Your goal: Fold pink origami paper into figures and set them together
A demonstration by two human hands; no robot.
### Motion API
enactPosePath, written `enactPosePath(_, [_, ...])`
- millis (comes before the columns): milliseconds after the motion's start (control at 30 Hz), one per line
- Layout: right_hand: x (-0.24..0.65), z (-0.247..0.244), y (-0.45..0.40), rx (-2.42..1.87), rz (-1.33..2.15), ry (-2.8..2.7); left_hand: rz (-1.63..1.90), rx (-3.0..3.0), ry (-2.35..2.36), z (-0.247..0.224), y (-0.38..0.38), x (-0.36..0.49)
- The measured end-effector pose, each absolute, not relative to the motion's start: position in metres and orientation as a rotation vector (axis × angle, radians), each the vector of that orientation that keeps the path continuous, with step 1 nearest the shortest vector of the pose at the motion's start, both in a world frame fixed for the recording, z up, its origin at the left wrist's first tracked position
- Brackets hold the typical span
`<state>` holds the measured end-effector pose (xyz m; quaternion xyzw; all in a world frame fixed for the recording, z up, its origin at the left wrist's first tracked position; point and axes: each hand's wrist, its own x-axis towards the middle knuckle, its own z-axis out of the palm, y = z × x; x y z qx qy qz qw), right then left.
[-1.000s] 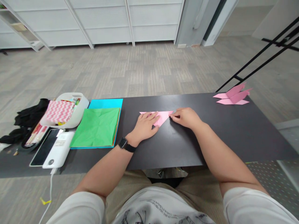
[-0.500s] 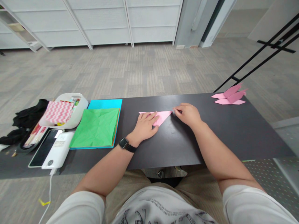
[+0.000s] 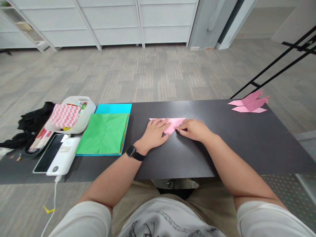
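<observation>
While the left hand (image 3: 154, 134) lay over the folded pink paper (image 3: 175, 122) on the table (image 3: 170, 161), fingers a little apart, the right (image 3: 197, 129) had its fingers bunched at the slanted edge, pinching or pressing, I couldn't tell. Creasing seemed underway; the next move called for steady holding and even pressure.

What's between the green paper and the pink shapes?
The left hand and right hand, both touching a pink triangle on the dark table. The head view shows it.
</observation>
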<state>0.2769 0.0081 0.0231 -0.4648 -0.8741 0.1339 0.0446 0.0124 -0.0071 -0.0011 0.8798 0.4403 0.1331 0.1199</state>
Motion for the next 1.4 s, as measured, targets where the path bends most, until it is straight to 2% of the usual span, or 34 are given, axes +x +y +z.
enactPosePath(200, [0.303, 0.021, 0.024, -1.818, 0.288, -2.457, 0.398, 2.531, 1.262, -0.001, -0.004, 0.012])
enactPosePath(400, [0.306, 0.019, 0.026, -1.909, 0.203, -2.272, 0.443, 2.480, 1.269, 0.000, -0.003, 0.009])
enactPosePath(533, [0.297, 0.014, 0.024, -1.674, 0.133, -2.146, 0.481, 2.471, 1.278, -0.002, -0.004, 0.009])
enactPosePath(667, [0.280, 0.003, 0.021, -1.409, 0.175, -2.321, 0.549, 2.462, 1.254, -0.006, -0.002, 0.010])
enactPosePath(1000, [0.267, -0.007, 0.023, -1.468, 0.254, -2.374, 0.561, 2.456, 1.243, 0.005, -0.010, 0.006])
enactPosePath(1267, [0.271, -0.007, 0.028, -1.399, 0.473, -2.132, 0.883, 2.198, 1.557, 0.004, -0.010, 0.004])
enactPosePath(1400, [0.274, 0.002, 0.027, -1.338, 0.505, -1.940, 1.041, 1.957, 1.549, -0.009, -0.002, 0.002])
